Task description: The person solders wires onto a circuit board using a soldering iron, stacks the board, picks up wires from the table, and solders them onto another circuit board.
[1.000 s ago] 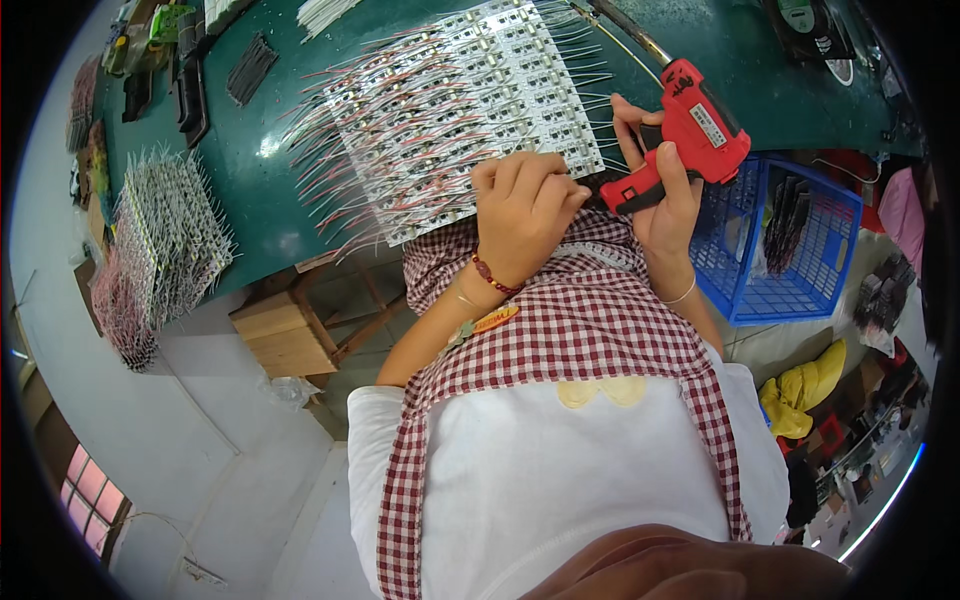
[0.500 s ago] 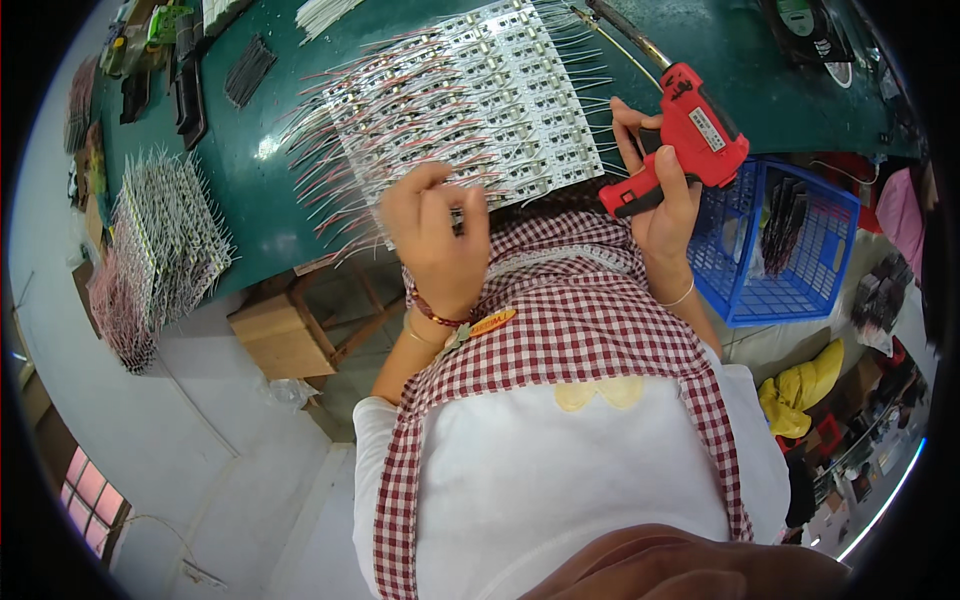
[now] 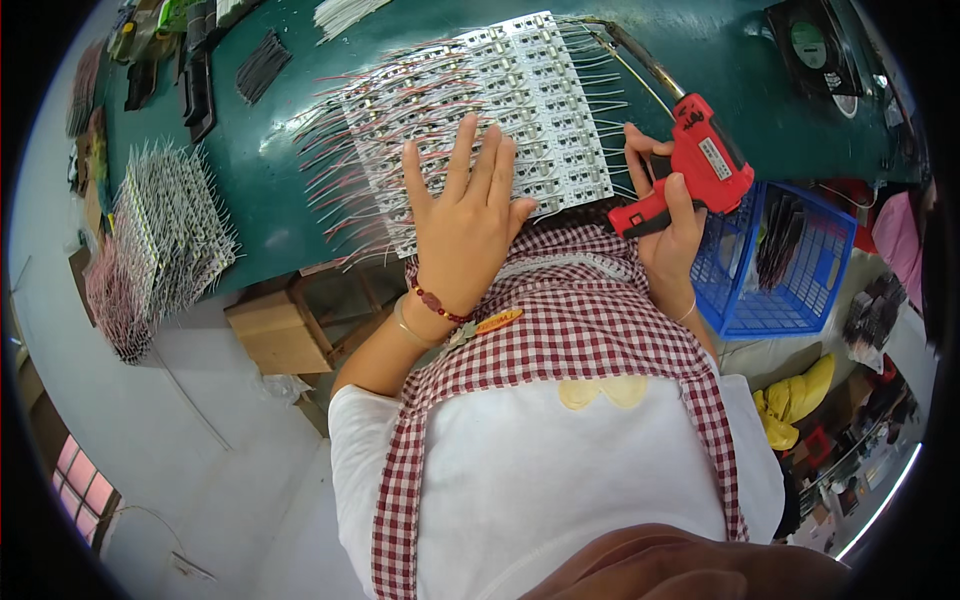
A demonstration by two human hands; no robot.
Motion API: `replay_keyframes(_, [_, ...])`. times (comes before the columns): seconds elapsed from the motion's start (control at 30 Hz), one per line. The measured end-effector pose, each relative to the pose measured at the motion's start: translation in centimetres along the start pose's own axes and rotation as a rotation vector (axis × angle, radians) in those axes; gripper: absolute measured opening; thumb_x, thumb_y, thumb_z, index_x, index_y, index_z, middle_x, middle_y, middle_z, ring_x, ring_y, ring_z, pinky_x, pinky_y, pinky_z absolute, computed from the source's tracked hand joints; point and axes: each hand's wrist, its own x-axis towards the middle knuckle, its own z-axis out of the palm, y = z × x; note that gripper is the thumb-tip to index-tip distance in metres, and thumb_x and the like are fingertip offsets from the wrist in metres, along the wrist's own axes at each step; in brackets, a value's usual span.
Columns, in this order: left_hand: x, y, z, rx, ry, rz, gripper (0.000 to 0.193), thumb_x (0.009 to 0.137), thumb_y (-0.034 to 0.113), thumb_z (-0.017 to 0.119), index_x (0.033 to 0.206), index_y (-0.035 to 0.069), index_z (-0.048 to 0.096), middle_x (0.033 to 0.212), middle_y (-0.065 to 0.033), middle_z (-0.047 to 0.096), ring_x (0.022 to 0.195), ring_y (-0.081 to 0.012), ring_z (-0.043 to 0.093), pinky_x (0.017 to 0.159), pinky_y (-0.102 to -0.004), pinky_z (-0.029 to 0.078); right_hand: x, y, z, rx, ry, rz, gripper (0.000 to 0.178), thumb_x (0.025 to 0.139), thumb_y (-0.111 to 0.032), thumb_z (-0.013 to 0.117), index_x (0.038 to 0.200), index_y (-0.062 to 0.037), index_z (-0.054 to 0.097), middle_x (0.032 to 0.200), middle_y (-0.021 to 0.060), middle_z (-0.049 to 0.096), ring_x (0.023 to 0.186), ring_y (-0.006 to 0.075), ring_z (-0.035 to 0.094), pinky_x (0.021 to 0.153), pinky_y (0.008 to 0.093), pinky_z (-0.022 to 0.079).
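Note:
A panel of small circuit boards (image 3: 545,110) lies on the green table in front of me. Red and white wires (image 3: 350,150) stick out past its left side, and pale wires fringe its right edge. My left hand (image 3: 462,215) rests flat over the panel's near part, fingers stretched and spread, holding nothing. Beside the panel's right edge, my right hand (image 3: 668,225) is wrapped round the handle of a red and black soldering gun (image 3: 700,160). The gun's metal tip and a thin feed tube point up and left, close to the panel's far right corner.
On the left stands a stack of wired boards (image 3: 170,225). Dark wire bundles (image 3: 263,66) and white wires (image 3: 345,12) lie at the back. A blue plastic basket (image 3: 785,310) sits right, below the table edge. A black device (image 3: 815,45) stands far right.
My left hand has opened from a curled shape and spread flat over the panel. The whole view has shifted slightly; my right hand still grips the soldering gun.

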Motion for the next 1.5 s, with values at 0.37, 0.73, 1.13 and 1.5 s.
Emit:
replay_keyframes(0.37, [9.8,-9.1,-1.9,-0.172,0.216,0.131,0.029,0.081,0.016,0.066,0.109,0.009,0.062,0.107,-0.0066,0.061,0.102,-0.0268,0.055,0.091,-0.0421,0.039,-0.1,-0.8,-0.9,-0.026,0.033,0.0,0.029,0.095,-0.02,0.048,0.116,0.0009,0.047,0.121,0.0248,0.053,0.128,0.0391,0.042,0.111,0.0515,0.028])
replay_keyframes(0.73, [20.6,-11.7,6.0,-0.137,0.156,0.128,0.017,0.076,0.017,0.069,0.081,0.005,0.06,0.088,-0.0096,0.058,0.087,-0.0296,0.055,0.075,-0.0405,0.048,0.7,-2.8,-2.3,0.036,0.122,-0.006,0.033,0.094,-0.025,0.052,0.115,0.0001,0.048,0.122,0.0224,0.052,0.127,0.0376,0.042,0.106,0.0585,0.032])
replay_keyframes(1.13, [19.3,-10.7,6.3,-0.165,0.159,0.175,0.016,0.078,0.016,0.067,0.083,0.004,0.058,0.086,-0.0099,0.055,0.089,-0.0299,0.053,0.078,-0.0386,0.046,2.1,-4.9,-2.3,0.009,0.105,-0.019,0.037,0.092,-0.03,0.053,0.116,-0.0023,0.046,0.122,0.0227,0.052,0.128,0.0379,0.04,0.107,0.0616,0.026])
replay_keyframes(1.5, [18.1,-9.6,6.5,0.064,0.254,0.318,0.014,0.081,0.008,0.054,0.095,0.006,0.053,0.086,-0.0084,0.053,0.086,-0.0238,0.051,0.073,-0.0337,0.042,1.3,-5.7,-2.3,-0.019,0.152,-0.026,0.038,0.093,-0.03,0.051,0.116,0.0001,0.048,0.121,0.0237,0.052,0.124,0.0387,0.045,0.104,0.0606,0.033])
